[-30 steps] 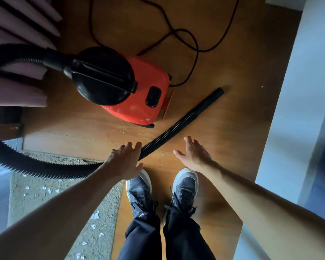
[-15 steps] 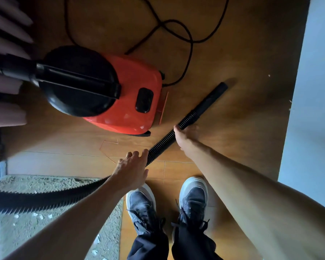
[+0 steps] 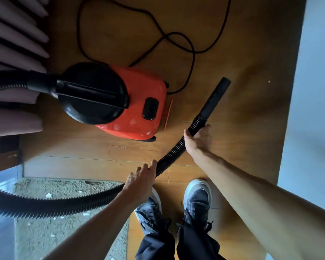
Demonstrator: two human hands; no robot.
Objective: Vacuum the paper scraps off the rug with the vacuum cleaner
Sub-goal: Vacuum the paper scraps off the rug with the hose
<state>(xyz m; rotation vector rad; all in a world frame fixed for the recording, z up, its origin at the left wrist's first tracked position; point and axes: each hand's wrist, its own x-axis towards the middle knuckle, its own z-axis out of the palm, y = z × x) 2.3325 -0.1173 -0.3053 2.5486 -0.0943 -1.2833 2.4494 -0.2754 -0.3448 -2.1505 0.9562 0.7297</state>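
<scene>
1. Step in hand: picking up the working end of the hose (image 3: 170, 156). No suction work on the rug (image 3: 36, 241) has begun, judging by where the hose end lies.
2. The right hand (image 3: 198, 139) is clenched around the ribbed hose, to the right of the vacuum (image 3: 139, 117) and just short of the smooth black tube (image 3: 216, 96) that ends the hose.
3. The left hand (image 3: 141, 180) is in front of the vacuum, nearer the person. Its fingers are stretched out with the tips at the hose, not wrapped around it.
4. The tube points away to the vacuum's right, over bare floor (image 3: 242, 53) and well apart from the rug.
5. The scraps (image 3: 48, 195) lie scattered as small white bits on the rug, which is in front of the vacuum and to its left. A long loop of hose crosses over that rug.
6. Next move, as I judge it: close the left hand on the hose, lift, and swing the tube round to the vacuum's front left, mouth down over the scraps.
7. The black button (image 3: 150, 108) on the vacuum's red top looks like the switch; whether it is on cannot be told.
8. The cord (image 3: 176, 40) loops loosely on the floor behind the vacuum; its plug end is out of view.
9. Containers: the vacuum's body is the only one. Its black lid (image 3: 90, 91) is shut, so what is inside cannot be seen.
</scene>
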